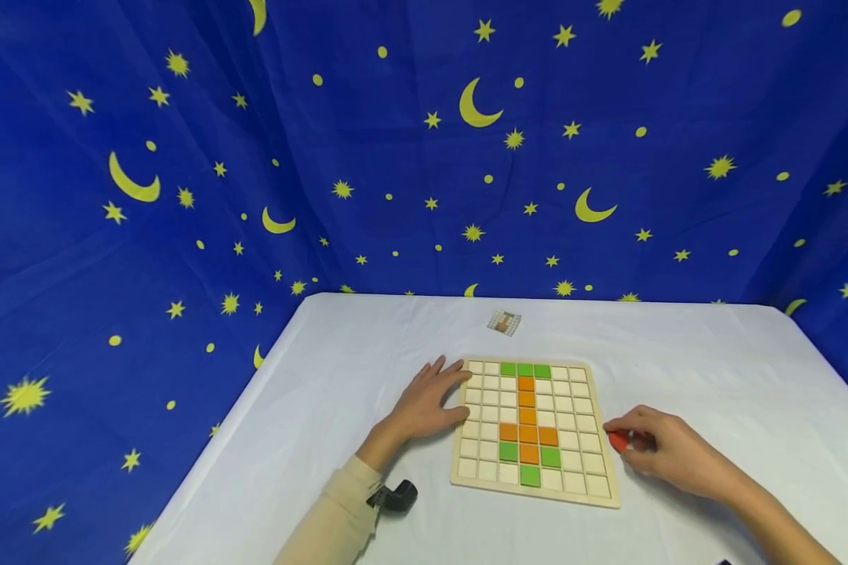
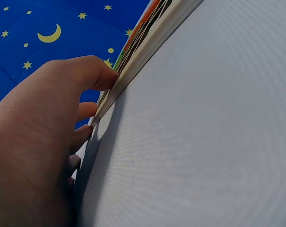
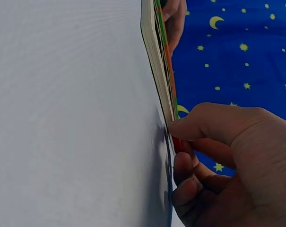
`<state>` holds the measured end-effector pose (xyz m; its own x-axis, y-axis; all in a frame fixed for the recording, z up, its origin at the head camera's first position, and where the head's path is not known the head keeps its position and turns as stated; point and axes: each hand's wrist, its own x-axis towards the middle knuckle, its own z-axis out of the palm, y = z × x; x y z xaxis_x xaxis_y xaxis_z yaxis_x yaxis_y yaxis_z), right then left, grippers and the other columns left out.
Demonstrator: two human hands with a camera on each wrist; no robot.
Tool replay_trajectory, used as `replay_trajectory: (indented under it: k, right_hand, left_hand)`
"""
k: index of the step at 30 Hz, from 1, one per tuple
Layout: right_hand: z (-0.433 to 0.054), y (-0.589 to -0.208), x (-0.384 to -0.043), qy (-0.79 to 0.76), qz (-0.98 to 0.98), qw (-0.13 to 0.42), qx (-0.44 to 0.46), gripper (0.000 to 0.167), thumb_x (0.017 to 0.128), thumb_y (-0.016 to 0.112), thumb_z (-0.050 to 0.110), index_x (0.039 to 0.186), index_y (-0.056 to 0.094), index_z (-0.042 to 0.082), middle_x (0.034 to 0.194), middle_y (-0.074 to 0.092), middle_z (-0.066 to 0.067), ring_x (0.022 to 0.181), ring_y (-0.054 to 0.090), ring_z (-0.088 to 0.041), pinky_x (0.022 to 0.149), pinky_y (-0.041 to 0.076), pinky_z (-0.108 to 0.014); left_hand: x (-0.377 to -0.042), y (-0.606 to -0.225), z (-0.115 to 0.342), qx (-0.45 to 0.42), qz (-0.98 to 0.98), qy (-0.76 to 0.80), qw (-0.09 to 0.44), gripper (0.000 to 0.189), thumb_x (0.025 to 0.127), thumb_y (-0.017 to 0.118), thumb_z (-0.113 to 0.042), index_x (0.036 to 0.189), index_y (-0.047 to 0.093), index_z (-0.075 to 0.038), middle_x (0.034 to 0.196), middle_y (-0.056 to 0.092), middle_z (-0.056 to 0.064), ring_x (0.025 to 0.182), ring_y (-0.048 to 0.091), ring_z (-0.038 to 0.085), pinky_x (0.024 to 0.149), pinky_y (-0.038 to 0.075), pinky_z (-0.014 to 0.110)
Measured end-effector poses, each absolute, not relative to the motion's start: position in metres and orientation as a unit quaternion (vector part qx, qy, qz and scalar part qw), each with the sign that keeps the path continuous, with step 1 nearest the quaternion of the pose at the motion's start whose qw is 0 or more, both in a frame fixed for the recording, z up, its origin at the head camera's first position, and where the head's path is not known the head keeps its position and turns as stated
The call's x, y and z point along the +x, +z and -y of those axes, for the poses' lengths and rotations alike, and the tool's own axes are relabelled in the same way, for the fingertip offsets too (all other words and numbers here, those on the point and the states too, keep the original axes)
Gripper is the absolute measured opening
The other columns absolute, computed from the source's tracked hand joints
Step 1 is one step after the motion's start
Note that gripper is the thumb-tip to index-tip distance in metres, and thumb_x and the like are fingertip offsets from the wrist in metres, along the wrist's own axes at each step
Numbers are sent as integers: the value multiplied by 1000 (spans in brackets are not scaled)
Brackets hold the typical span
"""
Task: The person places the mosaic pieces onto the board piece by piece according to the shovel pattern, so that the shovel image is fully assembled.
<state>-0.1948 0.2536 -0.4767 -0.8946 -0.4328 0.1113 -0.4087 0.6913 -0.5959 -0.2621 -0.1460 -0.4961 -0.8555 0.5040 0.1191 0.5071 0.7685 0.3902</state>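
A square wooden grid board (image 1: 586, 482) lies on the white table, its cells mostly bare wood. Orange square tiles (image 1: 527, 416) form an upright column with a short crossing row. Green square tiles (image 1: 525, 369) sit at the column's far end and around its near end. Along the board's left edge rests my left hand (image 1: 424, 402), thumb and fingertips touching the rim, fingers spread. Just off the right edge, my right hand (image 1: 678, 453) pinches a small red piece (image 1: 618, 441); the fingers cover part of it, so its full shape is hidden. In the right wrist view the red piece (image 3: 177, 144) shows between thumb and fingers.
Beyond the board lies a small picture card (image 1: 505, 322) showing a grid pattern. A black wrist-worn device (image 1: 396, 496) sits at the left cuff. Blue cloth (image 1: 396, 157) with yellow moons and stars hangs behind the table and at its sides.
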Motion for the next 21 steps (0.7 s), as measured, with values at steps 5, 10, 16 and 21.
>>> replay_trajectory:
  k: [5, 10, 16, 21]
  right_hand:
    - [-248, -476, -193, -335, -910, 11, -245, 35, 79, 77, 12, 113, 70, 18, 93, 59, 11, 76, 52, -6, 60, 44, -21]
    - [-240, -472, -193, -349, -899, 16, -265, 29, 84, 74, 17, 113, 69, 19, 94, 59, 11, 76, 52, -7, 59, 44, -20]
    - [-229, -472, -194, -361, -887, 39, -285, 34, 82, 74, 11, 115, 69, 18, 93, 59, 9, 74, 53, -8, 57, 44, -21]
    - [-219, -468, -194, -360, -886, 55, -288, 36, 80, 76, 12, 114, 69, 20, 94, 58, 9, 73, 53, -8, 56, 44, -21]
  left_hand:
    - [-262, -495, 146, -270, 940, -208, 0, 65, 86, 56, -49, 144, 46, -23, 155, 30, -2, 144, 13, 26, 117, 9, 41]
    - [-263, -495, 146, -271, 940, -207, 1, 64, 86, 56, -49, 144, 46, -23, 154, 30, -2, 144, 13, 27, 117, 9, 42]
    - [-263, -498, 146, -270, 940, -206, 2, 64, 86, 56, -50, 144, 46, -23, 154, 30, -3, 144, 14, 27, 117, 9, 41]
    - [-264, -499, 147, -271, 940, -206, 4, 64, 86, 56, -51, 144, 46, -24, 154, 30, -3, 144, 13, 26, 117, 8, 40]
